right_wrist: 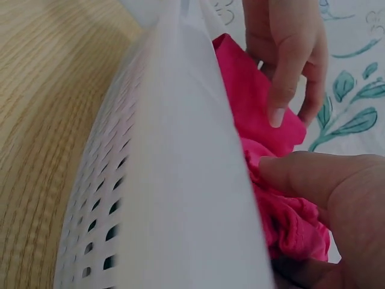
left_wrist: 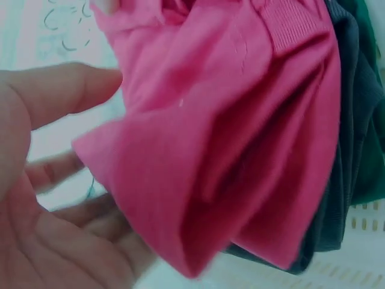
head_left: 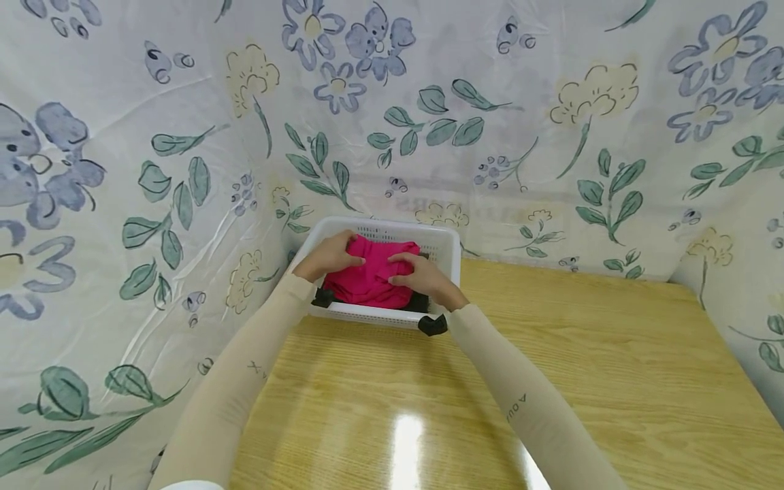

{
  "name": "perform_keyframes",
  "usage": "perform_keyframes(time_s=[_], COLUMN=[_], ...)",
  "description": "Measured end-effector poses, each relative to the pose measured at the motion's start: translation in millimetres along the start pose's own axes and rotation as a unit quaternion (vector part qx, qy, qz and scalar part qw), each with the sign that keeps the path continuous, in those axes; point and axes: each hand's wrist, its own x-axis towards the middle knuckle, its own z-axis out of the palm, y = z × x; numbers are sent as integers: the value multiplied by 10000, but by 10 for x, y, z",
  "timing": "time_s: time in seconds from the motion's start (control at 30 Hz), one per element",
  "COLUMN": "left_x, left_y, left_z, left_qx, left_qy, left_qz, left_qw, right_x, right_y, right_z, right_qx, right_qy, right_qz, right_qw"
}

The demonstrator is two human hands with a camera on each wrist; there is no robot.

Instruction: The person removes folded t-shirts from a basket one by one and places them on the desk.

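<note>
A bright pink garment (head_left: pixel 373 272) with a ribbed band and stitched seams lies bunched in a white plastic basket (head_left: pixel 373 314). My left hand (head_left: pixel 333 255) is at the garment's left side. In the left wrist view, its thumb is near the pink edge and its loosely spread fingers are partly behind the cloth. From the right side, my right hand (head_left: pixel 425 278) holds the garment. The right wrist view shows that hand's thumb (right_wrist: pixel 295 171) on bunched pink cloth, with fingers lower down, partly hidden. Dark and green clothes (left_wrist: pixel 355 120) lie beside the pink cloth in the left wrist view.
The basket stands on a wooden table (head_left: pixel 551 354) in the back left corner, close to a floral sheet (head_left: pixel 429 177) covering the walls. Its sides are perforated. Black pieces (head_left: pixel 433 325) sit on the basket's front rim near both ends.
</note>
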Motion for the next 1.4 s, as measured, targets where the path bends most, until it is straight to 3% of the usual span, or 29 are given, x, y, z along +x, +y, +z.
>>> perform_keyframes(time_s=[0.2,0.47,0.63,0.83,1.1,1.4], left_x=[-20,-47,-66,-67,-55,-93], left_y=[-1,-49,-65,-108,-137,-132], left_z=[-18,-37,-57,-64,-69,-60], left_qx=[-158,120,-300,-622,-1108,-1239], left_qy=[-165,-908,-867,-1201,-681,-402], left_qz=[-326,-465,-317,-559,-215,-147], left_qw=[9992,9947,9953,9892,9913,9914], right_x=[-14,9,-11,-19,2,-27], right_y=[-5,29,23,21,63,77], right_z=[-1,13,16,8,24,18], right_qx=[23,0,60,44,-56,-93], right_qy=[51,-89,-93,-85,251,697], right_qz=[2,-35,-45,-48,-53,-148], right_qw=[10000,10000,9999,9999,9997,9974])
